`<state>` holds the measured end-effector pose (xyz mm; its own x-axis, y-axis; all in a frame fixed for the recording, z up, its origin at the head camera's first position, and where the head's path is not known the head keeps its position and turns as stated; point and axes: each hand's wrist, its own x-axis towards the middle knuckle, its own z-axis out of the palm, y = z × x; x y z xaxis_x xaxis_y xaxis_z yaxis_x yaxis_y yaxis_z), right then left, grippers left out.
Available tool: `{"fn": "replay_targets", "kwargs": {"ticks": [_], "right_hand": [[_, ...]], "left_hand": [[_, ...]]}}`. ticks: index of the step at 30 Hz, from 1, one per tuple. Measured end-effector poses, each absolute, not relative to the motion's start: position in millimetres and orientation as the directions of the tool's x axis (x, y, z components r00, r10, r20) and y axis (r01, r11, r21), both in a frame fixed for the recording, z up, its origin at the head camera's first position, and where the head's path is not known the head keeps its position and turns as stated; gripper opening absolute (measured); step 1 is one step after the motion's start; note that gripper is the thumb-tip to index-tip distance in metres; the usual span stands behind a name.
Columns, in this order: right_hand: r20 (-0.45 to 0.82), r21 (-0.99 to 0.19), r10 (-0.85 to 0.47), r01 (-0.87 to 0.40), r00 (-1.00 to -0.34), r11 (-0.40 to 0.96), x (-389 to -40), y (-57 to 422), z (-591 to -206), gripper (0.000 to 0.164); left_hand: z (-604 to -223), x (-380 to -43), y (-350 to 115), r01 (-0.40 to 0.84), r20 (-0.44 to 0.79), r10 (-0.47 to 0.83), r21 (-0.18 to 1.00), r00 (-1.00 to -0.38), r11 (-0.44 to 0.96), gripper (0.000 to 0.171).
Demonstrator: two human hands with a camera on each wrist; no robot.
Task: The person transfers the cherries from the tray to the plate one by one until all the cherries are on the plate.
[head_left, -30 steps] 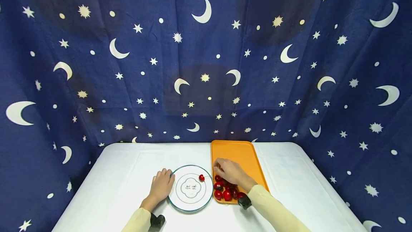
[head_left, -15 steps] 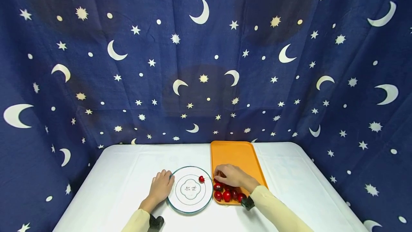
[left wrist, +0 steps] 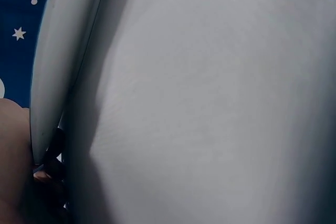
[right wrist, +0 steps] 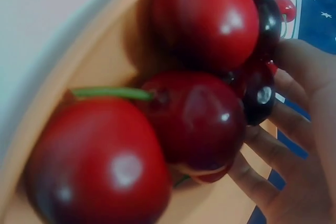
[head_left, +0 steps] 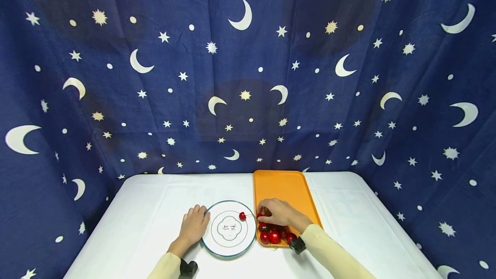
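Observation:
My left hand (head_left: pixel 194 225) holds the left rim of a white round plate (head_left: pixel 214 242) with a blue-green edge. A single red cherry (head_left: pixel 242 216) lies at the plate's right side, its stem reaching over the rim. My right hand (head_left: pixel 277 212) is over the left part of an orange tray (head_left: pixel 284 182). Thumb and fingers close around a small red cherry (right wrist: pixel 272 67), mostly hidden behind them. Several other cherries (head_left: pixel 274 237) are bunched at the tray's near end; a dark one (right wrist: pixel 258 94) sits beside my fingers in the right wrist view.
A white cloth covers the table (head_left: pixel 155 210). Behind it hangs a dark blue curtain (head_left: pixel 178 98) with moons and stars. The tray stands just right of the plate. Black wrist cameras (head_left: pixel 297 245) sit on both wrists.
My right hand has come slightly nearer and lower over the cherries, its thumb and fingers drawing together. Some front cherries have shifted a little to the right. The left hand stays on the plate.

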<state>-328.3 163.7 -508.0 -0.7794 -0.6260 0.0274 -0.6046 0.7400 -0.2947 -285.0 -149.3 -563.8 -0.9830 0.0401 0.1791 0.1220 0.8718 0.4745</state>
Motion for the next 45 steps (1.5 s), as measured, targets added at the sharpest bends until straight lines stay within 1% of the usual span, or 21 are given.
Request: {"fn": "replay_targets", "kwargs": {"ticks": [11, 15, 18, 27, 34, 40, 45], "right_hand": [[0.025, -0.292, -0.596, -0.576, -0.802, 0.763, -328, 166, -509, 0.021], [0.030, -0.297, -0.591, -0.572, -0.806, 0.765, -329, 167, -511, 0.020], [0.044, -0.301, -0.590, -0.573, -0.807, 0.762, -329, 169, -514, 0.019], [0.089, -0.319, -0.576, -0.571, -0.813, 0.756, -329, 172, -517, 0.021], [0.102, -0.324, -0.556, -0.556, -0.825, 0.765, -328, 174, -515, 0.018], [0.136, -0.325, -0.552, -0.563, -0.823, 0.760, -332, 174, -516, 0.018], [0.158, -0.354, -0.553, -0.569, -0.818, 0.742, -336, 171, -517, 0.017]], "left_hand": [[-564, -284, -149, 0.128, 0.202, 0.035, 0.467, -0.979, 0.875, 0.028], [-564, -284, -149, 0.122, 0.184, 0.035, 0.482, -0.982, 0.868, 0.027], [-564, -283, -148, 0.111, 0.163, 0.035, 0.487, -0.986, 0.866, 0.027], [-566, -284, -147, 0.106, 0.175, 0.024, 0.472, -0.984, 0.875, 0.030], [-564, -284, -148, 0.111, 0.176, 0.031, 0.465, -0.984, 0.878, 0.027], [-563, -283, -147, 0.116, 0.181, 0.034, 0.467, -0.983, 0.877, 0.027], [-565, -283, -148, 0.120, 0.190, 0.035, 0.462, -0.981, 0.879, 0.026]]}}
